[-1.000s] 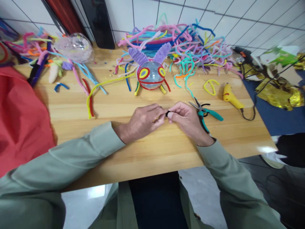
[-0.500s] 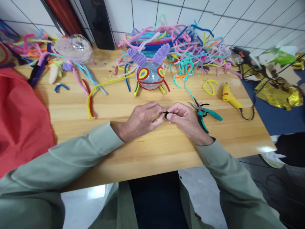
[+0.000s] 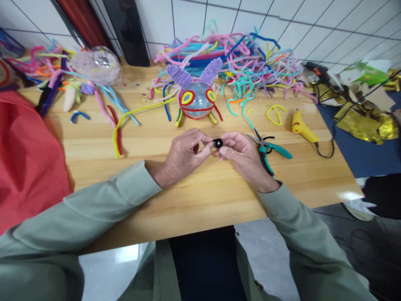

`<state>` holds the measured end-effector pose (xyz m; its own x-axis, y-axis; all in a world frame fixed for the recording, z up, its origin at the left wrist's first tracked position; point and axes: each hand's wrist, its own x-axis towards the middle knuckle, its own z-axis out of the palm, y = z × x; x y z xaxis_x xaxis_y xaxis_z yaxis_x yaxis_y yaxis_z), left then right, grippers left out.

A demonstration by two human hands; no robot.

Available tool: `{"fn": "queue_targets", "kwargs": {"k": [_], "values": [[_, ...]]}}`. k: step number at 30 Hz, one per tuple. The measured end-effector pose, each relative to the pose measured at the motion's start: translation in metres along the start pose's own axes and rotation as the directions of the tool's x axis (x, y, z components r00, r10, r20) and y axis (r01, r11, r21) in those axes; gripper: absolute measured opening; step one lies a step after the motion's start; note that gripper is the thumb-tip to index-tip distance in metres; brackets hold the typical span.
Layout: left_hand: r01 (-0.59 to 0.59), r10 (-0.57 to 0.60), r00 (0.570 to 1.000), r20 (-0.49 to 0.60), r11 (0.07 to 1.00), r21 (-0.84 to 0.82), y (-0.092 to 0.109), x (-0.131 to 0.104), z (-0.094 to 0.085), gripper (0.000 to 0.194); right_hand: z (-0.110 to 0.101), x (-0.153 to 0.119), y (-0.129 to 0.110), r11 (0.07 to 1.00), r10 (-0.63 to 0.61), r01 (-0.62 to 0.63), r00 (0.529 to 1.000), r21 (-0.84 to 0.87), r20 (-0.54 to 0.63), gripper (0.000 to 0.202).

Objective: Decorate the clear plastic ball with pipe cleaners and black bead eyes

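A small black coil of pipe cleaner (image 3: pixel 218 143) sits between my two hands above the middle of the table. My left hand (image 3: pixel 187 155) pinches its short tail at the left side. From the right, the thumb and fingertips of my right hand (image 3: pixel 240 154) close on the edge of the coil, whose round face shows. Just right of that hand lie teal-handled pliers (image 3: pixel 272 149), with a black pipe cleaner piece by them. Behind my hands stands a clear ball figure (image 3: pixel 196 101) with purple ears, yellow eyes ringed in red and a red mouth line.
A large heap of colourful pipe cleaners (image 3: pixel 238 54) lies along the tiled wall. On the right are a yellow glue gun (image 3: pixel 303 127) with its cord and crumpled gold foil (image 3: pixel 354 121). Red cloth (image 3: pixel 31 159) covers the left side, near a long yellow pipe cleaner (image 3: pixel 115 136).
The black coil has turned and risen slightly, so its round face now shows. My right thumb and fingers have loosened around it, and my left hand has shifted a little left.
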<state>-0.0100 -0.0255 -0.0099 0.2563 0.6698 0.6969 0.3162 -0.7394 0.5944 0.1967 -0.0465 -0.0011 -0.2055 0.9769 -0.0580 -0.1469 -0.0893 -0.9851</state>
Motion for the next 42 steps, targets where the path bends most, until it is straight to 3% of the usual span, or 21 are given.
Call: {"fn": "queue_targets", "kwargs": {"k": [11, 17, 20, 27, 31, 42], "values": [[-0.037, 0.036, 0.993, 0.113, 0.999, 0.009, 0.0055, -0.0045, 0.0011, 0.010, 0.0031, -0.0006, -0.0030, 0.984, -0.073, 0.064, 0.996, -0.165, -0.046, 0.036], [-0.077, 0.071, 0.986, 0.154, 0.996, 0.037, 0.0049, -0.0038, -0.0007, 0.011, 0.0006, -0.0024, -0.0087, 0.965, -0.061, 0.058, 0.998, -0.256, -0.001, 0.017], [-0.062, 0.054, 0.990, 0.133, 0.996, 0.057, 0.0059, -0.0037, -0.0010, 0.010, -0.0001, -0.0023, -0.0085, 0.971, -0.053, 0.052, 0.999, -0.233, 0.000, 0.019], [0.050, -0.052, 0.998, 0.026, 0.997, 0.065, 0.0045, -0.0018, -0.0011, 0.011, 0.0014, -0.0014, -0.0014, 0.993, -0.027, 0.025, 1.000, -0.119, -0.011, 0.047], [0.057, -0.058, 0.998, 0.019, 0.996, 0.063, 0.0038, -0.0023, -0.0004, 0.012, 0.0026, -0.0009, 0.0002, 0.992, -0.053, 0.050, 0.998, -0.113, -0.024, 0.042], [-0.081, 0.074, 0.993, 0.090, 0.994, 0.077, 0.0048, -0.0047, 0.0009, 0.011, 0.0038, -0.0007, -0.0041, 0.988, -0.077, 0.070, 0.996, -0.136, -0.045, 0.026]]}}
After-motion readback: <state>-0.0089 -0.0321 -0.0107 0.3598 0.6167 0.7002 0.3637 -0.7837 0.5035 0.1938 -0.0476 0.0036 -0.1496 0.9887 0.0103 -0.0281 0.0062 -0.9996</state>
